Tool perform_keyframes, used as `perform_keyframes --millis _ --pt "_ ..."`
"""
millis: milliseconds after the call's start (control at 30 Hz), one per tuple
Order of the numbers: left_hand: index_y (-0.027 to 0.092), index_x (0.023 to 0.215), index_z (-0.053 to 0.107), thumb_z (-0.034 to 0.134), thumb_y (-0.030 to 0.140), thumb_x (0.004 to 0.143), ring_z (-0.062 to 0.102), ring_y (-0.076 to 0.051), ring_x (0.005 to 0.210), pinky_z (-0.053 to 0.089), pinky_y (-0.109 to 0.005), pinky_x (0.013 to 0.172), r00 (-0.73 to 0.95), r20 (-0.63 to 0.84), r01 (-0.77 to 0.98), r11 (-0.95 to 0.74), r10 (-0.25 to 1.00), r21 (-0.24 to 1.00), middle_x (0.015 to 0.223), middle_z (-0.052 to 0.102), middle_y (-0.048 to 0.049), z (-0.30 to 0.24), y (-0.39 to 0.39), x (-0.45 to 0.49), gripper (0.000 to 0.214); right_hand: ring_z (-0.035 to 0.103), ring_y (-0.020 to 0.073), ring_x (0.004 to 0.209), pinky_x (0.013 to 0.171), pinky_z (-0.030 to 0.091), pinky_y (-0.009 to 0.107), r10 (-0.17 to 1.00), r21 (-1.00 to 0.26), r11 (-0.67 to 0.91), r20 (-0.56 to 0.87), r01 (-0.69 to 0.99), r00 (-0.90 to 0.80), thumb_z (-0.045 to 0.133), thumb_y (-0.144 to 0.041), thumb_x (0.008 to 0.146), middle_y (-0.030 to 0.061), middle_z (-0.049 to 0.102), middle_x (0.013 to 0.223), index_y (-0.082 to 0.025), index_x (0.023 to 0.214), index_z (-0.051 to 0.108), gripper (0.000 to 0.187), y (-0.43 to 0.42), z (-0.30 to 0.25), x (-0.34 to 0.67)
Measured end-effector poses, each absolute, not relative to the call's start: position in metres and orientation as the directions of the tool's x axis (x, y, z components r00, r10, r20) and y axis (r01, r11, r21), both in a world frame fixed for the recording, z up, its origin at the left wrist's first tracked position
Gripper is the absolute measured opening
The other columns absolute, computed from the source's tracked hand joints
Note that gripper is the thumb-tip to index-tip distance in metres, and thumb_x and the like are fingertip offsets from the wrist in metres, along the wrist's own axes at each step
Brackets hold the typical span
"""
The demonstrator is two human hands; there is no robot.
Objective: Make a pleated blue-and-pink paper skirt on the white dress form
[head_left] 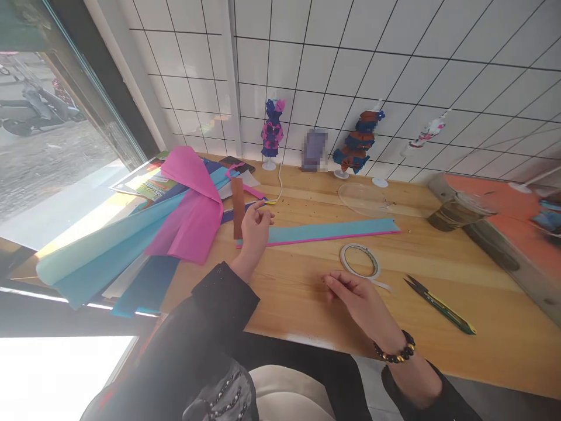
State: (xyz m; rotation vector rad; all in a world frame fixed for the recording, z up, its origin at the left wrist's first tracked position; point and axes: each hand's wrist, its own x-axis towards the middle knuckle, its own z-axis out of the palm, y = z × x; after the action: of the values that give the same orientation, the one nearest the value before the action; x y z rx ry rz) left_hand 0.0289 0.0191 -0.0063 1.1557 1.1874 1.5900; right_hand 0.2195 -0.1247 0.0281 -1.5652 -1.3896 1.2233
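My left hand (pixel 255 228) rests with curled fingers at the left end of a long folded strip of blue and pink paper (pixel 333 231) lying across the wooden table (pixel 298 298). Whether it pinches the strip I cannot tell. My right hand (pixel 355 292) lies on the table with fingers loosely curled, holding nothing visible, just left of a roll of clear tape (pixel 360 261). A brown paper strip (pixel 238 207) lies beside my left hand.
Sheets of pink (pixel 193 204), light blue (pixel 109 251) and dark blue paper pile up at the left. Small scissors (pixel 440 305) lie at the right. Paper-decorated figures (pixel 272 131) on stands, a clear lid (pixel 363 199) and a cup with a drink (pixel 456 210) stand near the tiled wall.
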Motion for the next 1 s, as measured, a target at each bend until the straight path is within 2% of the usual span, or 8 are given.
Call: perform_keyframes --millis 133,300,367,467,533,600,767,1000 --pt "0.015 0.106 0.053 0.053 0.022 0.078 0.058 -0.010 0.063 0.046 -0.024 0.063 -0.172 0.253 -0.032 -0.262 0.952 0.965 0.070 0.060 -0.0001 -0.008 0.016 0.034 0.029 0.041 0.0090 0.046 0.052 0.035 0.023 0.975 -0.898 -0.192 -0.220 0.396 -0.025 0.053 -0.054 0.078 -0.0034 0.048 0.045 -0.019 0.055 0.048 0.043 -0.131 0.023 0.227" --pt "0.014 0.107 0.053 0.053 0.022 0.078 0.056 -0.009 0.058 0.046 -0.024 0.062 -0.087 0.258 0.001 -0.259 0.962 0.966 0.070 0.060 0.0004 -0.012 0.014 0.041 0.031 0.034 0.0062 0.036 0.040 0.027 0.020 0.922 -0.896 -0.255 -0.338 0.363 -0.187 0.053 -0.049 0.080 -0.0073 0.039 0.042 -0.019 0.058 0.049 0.038 -0.144 0.013 0.191" --pt "0.014 0.108 0.053 0.054 0.022 0.077 0.056 -0.009 0.058 0.046 -0.024 0.063 -0.080 0.247 0.008 -0.247 0.966 0.969 0.071 0.061 0.0001 -0.014 0.014 0.040 0.032 0.043 0.0065 0.041 0.043 0.033 0.018 0.876 -0.914 -0.127 -0.286 0.385 -0.388 0.051 -0.039 0.084 -0.0045 0.048 0.050 -0.017 0.064 0.058 0.030 -0.151 0.012 0.169" --pt "0.014 0.110 0.052 0.055 0.024 0.077 0.056 -0.009 0.059 0.046 -0.025 0.063 -0.083 0.228 0.004 -0.228 0.970 0.974 0.071 0.061 -0.0006 -0.016 0.015 0.039 0.035 0.059 0.0103 0.069 0.062 0.042 0.018 0.794 -0.877 0.269 -0.032 0.399 -0.607 0.052 -0.024 0.084 0.0001 0.064 0.072 -0.020 0.079 0.067 0.017 -0.162 0.007 0.141" --pt "0.014 0.111 0.051 0.055 0.025 0.077 0.056 -0.009 0.059 0.047 -0.025 0.063 -0.077 0.225 -0.006 -0.226 0.971 0.974 0.071 0.061 -0.0007 -0.017 0.015 0.038 0.036 0.060 0.0126 0.088 0.072 0.042 0.020 0.676 -0.777 0.502 0.079 0.380 -0.732 0.049 -0.016 0.082 0.0020 0.067 0.100 -0.025 0.102 0.065 0.028 -0.168 0.002 0.129" --pt "0.013 0.111 0.051 0.055 0.026 0.077 0.057 -0.010 0.059 0.047 -0.025 0.064 -0.067 0.226 0.000 -0.226 0.972 0.974 0.071 0.061 -0.0008 -0.018 0.016 0.038 0.037 0.062 0.0133 0.086 0.066 0.041 0.020 0.606 -0.680 0.611 0.073 0.406 -0.792 0.049 -0.018 0.082 0.0026 0.065 0.111 -0.029 0.121 0.055 0.041 -0.171 -0.003 0.124" --pt "0.014 0.111 0.051 0.056 0.028 0.077 0.057 -0.011 0.061 0.047 -0.026 0.065 -0.005 0.242 0.041 -0.242 0.970 0.969 0.071 0.061 -0.0007 -0.020 0.014 0.041 0.037 0.063 0.0125 0.068 0.060 0.038 0.022 0.682 -0.597 0.589 0.005 0.545 -0.732 0.043 -0.030 0.089 -0.0009 0.071 0.078 -0.026 0.095 0.066 0.024 -0.169 -0.003 0.132" --pt "0.016 0.112 0.052 0.052 0.027 0.080 0.054 -0.011 0.064 0.042 -0.025 0.062 0.157 0.293 0.209 -0.321 0.943 0.924 0.068 0.057 0.0013 -0.021 0.000 0.050 0.034 0.060 0.0123 0.078 0.067 0.042 0.021 0.717 -0.723 0.541 0.131 0.429 -0.684 0.049 -0.014 0.080 0.0038 0.066 0.086 -0.022 0.093 0.068 0.024 -0.172 0.001 0.153"
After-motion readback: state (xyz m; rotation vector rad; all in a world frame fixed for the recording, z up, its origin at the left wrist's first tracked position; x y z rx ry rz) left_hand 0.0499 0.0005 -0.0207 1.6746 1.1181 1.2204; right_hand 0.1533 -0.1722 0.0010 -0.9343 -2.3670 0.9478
